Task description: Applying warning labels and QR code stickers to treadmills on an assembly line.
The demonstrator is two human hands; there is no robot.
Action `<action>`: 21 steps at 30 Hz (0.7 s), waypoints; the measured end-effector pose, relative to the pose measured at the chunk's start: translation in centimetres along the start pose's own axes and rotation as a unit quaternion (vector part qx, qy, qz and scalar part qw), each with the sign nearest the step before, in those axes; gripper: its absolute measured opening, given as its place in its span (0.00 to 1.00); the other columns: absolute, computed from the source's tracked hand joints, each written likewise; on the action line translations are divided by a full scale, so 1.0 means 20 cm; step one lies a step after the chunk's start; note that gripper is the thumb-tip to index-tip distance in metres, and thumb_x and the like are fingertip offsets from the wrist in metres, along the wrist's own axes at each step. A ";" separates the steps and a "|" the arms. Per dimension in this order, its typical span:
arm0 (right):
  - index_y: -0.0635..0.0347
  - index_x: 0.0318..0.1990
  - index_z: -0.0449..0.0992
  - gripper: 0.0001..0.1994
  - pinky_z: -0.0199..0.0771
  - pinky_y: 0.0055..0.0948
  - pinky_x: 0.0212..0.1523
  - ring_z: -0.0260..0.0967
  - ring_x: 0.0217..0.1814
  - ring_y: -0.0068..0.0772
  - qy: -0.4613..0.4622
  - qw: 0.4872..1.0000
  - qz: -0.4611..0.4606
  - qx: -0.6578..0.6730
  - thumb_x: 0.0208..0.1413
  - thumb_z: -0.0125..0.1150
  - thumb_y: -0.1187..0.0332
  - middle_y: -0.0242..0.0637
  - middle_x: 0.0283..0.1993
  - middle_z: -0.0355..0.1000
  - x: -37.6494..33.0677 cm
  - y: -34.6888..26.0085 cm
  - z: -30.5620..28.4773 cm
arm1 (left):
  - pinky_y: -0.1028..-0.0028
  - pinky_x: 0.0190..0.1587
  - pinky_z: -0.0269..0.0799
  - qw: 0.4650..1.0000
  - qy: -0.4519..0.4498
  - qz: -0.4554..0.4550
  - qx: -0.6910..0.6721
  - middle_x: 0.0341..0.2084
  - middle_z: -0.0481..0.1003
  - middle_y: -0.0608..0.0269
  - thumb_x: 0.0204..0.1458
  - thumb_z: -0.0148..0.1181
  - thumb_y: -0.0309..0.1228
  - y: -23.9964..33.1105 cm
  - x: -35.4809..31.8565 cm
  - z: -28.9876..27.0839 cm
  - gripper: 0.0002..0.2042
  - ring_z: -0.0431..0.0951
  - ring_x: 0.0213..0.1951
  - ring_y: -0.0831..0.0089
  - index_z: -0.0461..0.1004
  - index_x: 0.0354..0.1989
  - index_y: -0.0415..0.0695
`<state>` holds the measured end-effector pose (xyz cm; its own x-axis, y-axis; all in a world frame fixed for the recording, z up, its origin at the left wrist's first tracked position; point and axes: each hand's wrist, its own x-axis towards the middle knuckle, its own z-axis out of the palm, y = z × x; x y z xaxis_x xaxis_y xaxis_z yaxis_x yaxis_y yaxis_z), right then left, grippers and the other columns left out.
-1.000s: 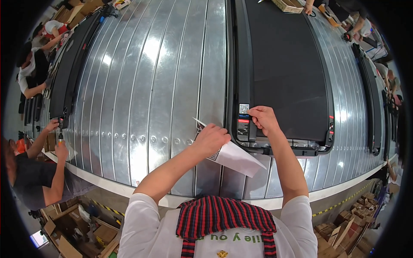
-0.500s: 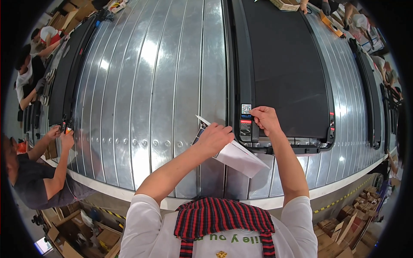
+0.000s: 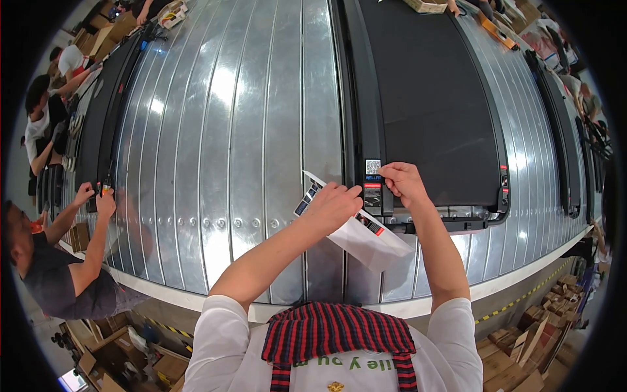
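My left hand [image 3: 333, 208] is closed on a white sticker sheet [image 3: 372, 245], which slants over the metal table and shows printed dark and red stickers along its edges. Beside it lies a black treadmill deck [image 3: 437, 111] with a wide belt and a dark side rail. On the rail's near end sits a small QR-code sticker [image 3: 373, 166], with a black-and-red warning label [image 3: 372, 195] just below. My right hand [image 3: 403, 183] has its thumb and forefinger pinched at the right edge of the QR-code sticker; the contact itself is partly hidden.
The table [image 3: 261, 130] is made of long metal strips with a pale front edge [image 3: 405, 307]. At the left, a person in dark clothes [image 3: 62, 268] works by another black deck [image 3: 108, 117]. More decks and people line the far right. Cardboard boxes [image 3: 516, 353] are heaped below the table.
My left hand has shifted slightly right, and the sheet has tilted so that more of its printed stickers shows. My right hand stays at the QR-code sticker.
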<state>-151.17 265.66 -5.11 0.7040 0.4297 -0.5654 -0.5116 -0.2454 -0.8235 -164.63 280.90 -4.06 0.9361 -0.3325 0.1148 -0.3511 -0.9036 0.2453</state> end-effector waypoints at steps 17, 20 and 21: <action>0.66 0.26 0.72 0.04 0.43 0.15 0.09 0.49 0.10 0.12 0.039 0.998 -0.005 -0.049 0.44 0.58 0.74 0.27 0.13 0.61 0.00 -0.01 0.03 | 0.70 0.40 0.63 0.995 -0.093 -0.023 -0.031 0.37 0.69 0.64 0.41 0.51 0.28 -0.03 -0.02 -0.04 0.02 0.72 0.34 0.68 0.68 0.24 0.44; 0.66 0.26 0.72 0.04 0.43 0.15 0.09 0.49 0.10 0.12 0.043 0.998 -0.010 -0.050 0.44 0.58 0.74 0.27 0.13 0.61 -0.01 -0.01 0.04 | 0.70 0.39 0.63 0.997 -0.077 -0.013 -0.026 0.40 0.69 0.64 0.41 0.51 0.28 -0.03 -0.02 -0.04 0.02 0.72 0.34 0.69 0.68 0.24 0.44; 0.66 0.26 0.72 0.04 0.43 0.15 0.09 0.49 0.10 0.12 0.044 0.998 -0.012 -0.049 0.44 0.58 0.74 0.27 0.13 0.62 -0.01 -0.02 0.05 | 0.70 0.39 0.63 0.997 -0.077 -0.012 -0.026 0.40 0.69 0.64 0.41 0.51 0.28 -0.04 -0.02 -0.03 0.02 0.72 0.34 0.69 0.68 0.24 0.44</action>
<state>-151.60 266.45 -4.71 0.7576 0.3602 -0.5443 -0.4469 -0.3216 -0.8348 -164.84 281.88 -3.75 0.9352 -0.3519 -0.0400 -0.3253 -0.8981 0.2960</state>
